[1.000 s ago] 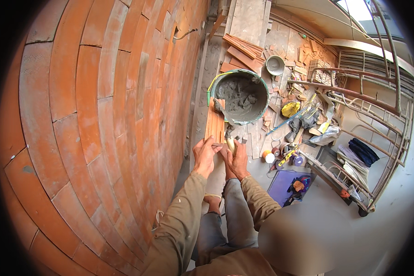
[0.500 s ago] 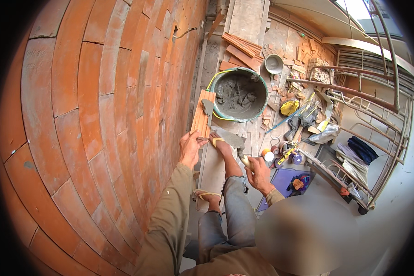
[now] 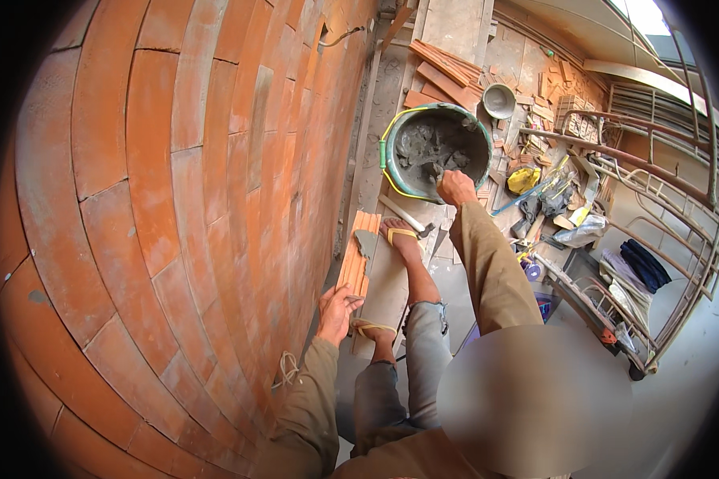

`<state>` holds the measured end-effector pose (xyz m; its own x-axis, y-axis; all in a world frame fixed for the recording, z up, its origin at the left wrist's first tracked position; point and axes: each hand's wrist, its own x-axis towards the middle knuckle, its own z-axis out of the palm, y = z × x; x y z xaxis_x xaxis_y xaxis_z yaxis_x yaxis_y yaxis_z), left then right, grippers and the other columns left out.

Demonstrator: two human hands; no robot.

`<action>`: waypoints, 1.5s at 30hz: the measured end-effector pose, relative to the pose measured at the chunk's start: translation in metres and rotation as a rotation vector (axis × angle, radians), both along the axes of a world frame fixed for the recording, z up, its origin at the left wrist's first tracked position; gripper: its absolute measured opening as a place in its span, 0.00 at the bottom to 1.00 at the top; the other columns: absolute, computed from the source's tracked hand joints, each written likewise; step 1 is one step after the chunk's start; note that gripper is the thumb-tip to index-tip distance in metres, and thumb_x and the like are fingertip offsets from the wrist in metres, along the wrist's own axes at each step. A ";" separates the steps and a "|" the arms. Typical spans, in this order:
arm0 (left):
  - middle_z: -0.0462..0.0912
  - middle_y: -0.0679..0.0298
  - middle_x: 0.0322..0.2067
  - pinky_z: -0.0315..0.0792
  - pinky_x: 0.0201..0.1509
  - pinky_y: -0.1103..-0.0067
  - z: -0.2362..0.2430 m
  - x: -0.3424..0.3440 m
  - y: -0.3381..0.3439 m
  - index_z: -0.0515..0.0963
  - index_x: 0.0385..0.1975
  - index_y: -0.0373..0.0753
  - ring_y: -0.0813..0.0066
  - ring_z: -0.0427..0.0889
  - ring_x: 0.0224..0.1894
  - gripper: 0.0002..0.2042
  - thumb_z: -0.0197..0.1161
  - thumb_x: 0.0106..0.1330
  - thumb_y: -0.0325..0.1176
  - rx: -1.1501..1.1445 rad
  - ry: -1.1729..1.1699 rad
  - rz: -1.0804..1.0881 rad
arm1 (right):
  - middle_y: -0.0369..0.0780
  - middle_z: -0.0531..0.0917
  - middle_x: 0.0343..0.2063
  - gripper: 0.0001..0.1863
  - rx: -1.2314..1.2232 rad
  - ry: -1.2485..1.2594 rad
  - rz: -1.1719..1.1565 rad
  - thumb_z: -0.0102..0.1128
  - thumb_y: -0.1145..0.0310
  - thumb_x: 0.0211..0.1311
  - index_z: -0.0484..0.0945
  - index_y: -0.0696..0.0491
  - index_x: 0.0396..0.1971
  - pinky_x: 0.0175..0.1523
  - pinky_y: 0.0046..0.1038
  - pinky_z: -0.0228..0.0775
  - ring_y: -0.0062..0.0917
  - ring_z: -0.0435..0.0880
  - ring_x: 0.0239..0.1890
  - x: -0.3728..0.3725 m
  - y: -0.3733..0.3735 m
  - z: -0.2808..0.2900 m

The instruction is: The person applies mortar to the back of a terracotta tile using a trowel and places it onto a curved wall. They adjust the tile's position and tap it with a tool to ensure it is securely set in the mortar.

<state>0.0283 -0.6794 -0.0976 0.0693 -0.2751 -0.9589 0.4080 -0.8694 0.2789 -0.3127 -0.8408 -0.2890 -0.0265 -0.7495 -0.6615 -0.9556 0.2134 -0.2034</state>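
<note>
My left hand grips the lower end of a ribbed orange tile, held lengthwise beside the tiled wall, with a smear of gray mortar on its upper part. My right hand is over the near rim of a green bucket of gray mortar, closed on the handle of a trowel whose blade is down in the mix. A pale-handled hammer lies below the bucket, beside my sandalled foot on the plank.
A pile of long orange tiles and a small gray pail sit beyond the bucket. Scraps, bags and a yellow item clutter the right side, beside metal scaffold frames and folded cloths. A cord hangs by the wall.
My right hand has moved up and forward with the trowel into the bucket. My left hand and the tile have moved down and away from the bucket rim.
</note>
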 end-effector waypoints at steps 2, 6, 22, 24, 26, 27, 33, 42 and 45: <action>0.82 0.60 0.35 0.79 0.41 0.74 -0.002 0.008 0.014 0.76 0.43 0.32 0.67 0.84 0.36 0.10 0.60 0.71 0.33 0.025 0.008 -0.005 | 0.55 0.86 0.35 0.14 0.031 -0.035 0.075 0.53 0.65 0.59 0.85 0.58 0.32 0.46 0.44 0.80 0.47 0.87 0.39 0.010 0.000 -0.001; 0.81 0.60 0.36 0.79 0.42 0.74 -0.003 -0.002 0.013 0.76 0.45 0.32 0.68 0.84 0.36 0.11 0.58 0.71 0.33 0.047 -0.006 -0.044 | 0.55 0.86 0.30 0.20 0.003 -0.119 0.057 0.58 0.56 0.61 0.84 0.61 0.32 0.37 0.39 0.80 0.41 0.88 0.32 -0.005 0.003 0.008; 0.79 0.55 0.35 0.79 0.45 0.67 -0.013 -0.041 -0.095 0.73 0.41 0.31 0.64 0.82 0.38 0.09 0.54 0.69 0.31 -0.157 0.141 -0.022 | 0.48 0.82 0.40 0.23 -0.429 -0.603 -0.465 0.67 0.68 0.56 0.76 0.57 0.52 0.46 0.36 0.76 0.42 0.84 0.41 0.054 0.155 0.160; 0.80 0.55 0.34 0.79 0.45 0.67 -0.007 -0.044 -0.107 0.73 0.41 0.31 0.64 0.82 0.38 0.09 0.54 0.69 0.31 -0.181 0.144 -0.030 | 0.48 0.81 0.38 0.25 -0.545 -0.609 -0.447 0.69 0.68 0.55 0.75 0.56 0.53 0.43 0.38 0.76 0.42 0.83 0.39 0.075 0.163 0.164; 0.80 0.55 0.34 0.79 0.44 0.67 0.001 -0.045 -0.118 0.73 0.40 0.31 0.64 0.82 0.38 0.09 0.54 0.69 0.31 -0.200 0.138 -0.036 | 0.48 0.80 0.39 0.27 -0.583 -0.592 -0.395 0.71 0.67 0.54 0.74 0.54 0.55 0.41 0.39 0.76 0.42 0.82 0.38 0.088 0.175 0.163; 0.80 0.55 0.34 0.79 0.44 0.68 0.007 -0.044 -0.124 0.73 0.39 0.32 0.65 0.82 0.38 0.08 0.54 0.69 0.31 -0.212 0.132 -0.062 | 0.47 0.80 0.39 0.27 -0.583 -0.579 -0.374 0.71 0.68 0.54 0.74 0.53 0.55 0.41 0.39 0.75 0.42 0.82 0.38 0.091 0.182 0.162; 0.82 0.57 0.34 0.80 0.41 0.71 0.031 -0.029 -0.142 0.75 0.38 0.31 0.67 0.82 0.35 0.08 0.55 0.68 0.31 -0.258 0.095 -0.149 | 0.43 0.80 0.42 0.27 -0.617 -0.568 -0.237 0.71 0.69 0.53 0.75 0.52 0.54 0.40 0.37 0.75 0.39 0.81 0.40 0.084 0.195 0.177; 0.81 0.57 0.36 0.80 0.43 0.69 0.056 0.009 -0.114 0.75 0.39 0.32 0.66 0.82 0.36 0.08 0.53 0.69 0.30 -0.298 0.113 -0.064 | 0.42 0.80 0.37 0.23 -0.592 -0.562 0.010 0.70 0.68 0.52 0.76 0.51 0.49 0.37 0.36 0.75 0.38 0.82 0.34 0.031 0.190 0.242; 0.81 0.56 0.35 0.80 0.42 0.69 0.074 0.030 -0.094 0.75 0.39 0.32 0.65 0.82 0.37 0.08 0.53 0.69 0.30 -0.325 0.129 -0.053 | 0.41 0.82 0.34 0.21 -0.399 -0.714 -0.166 0.66 0.65 0.57 0.77 0.54 0.51 0.35 0.32 0.75 0.29 0.82 0.31 0.027 0.187 0.268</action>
<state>0.0583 -0.7737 -0.0232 -0.0695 -0.5675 -0.8204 0.4142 -0.7646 0.4938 -0.2854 -0.6537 -0.0214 0.1675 -0.9545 -0.2466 -0.5305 0.1236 -0.8386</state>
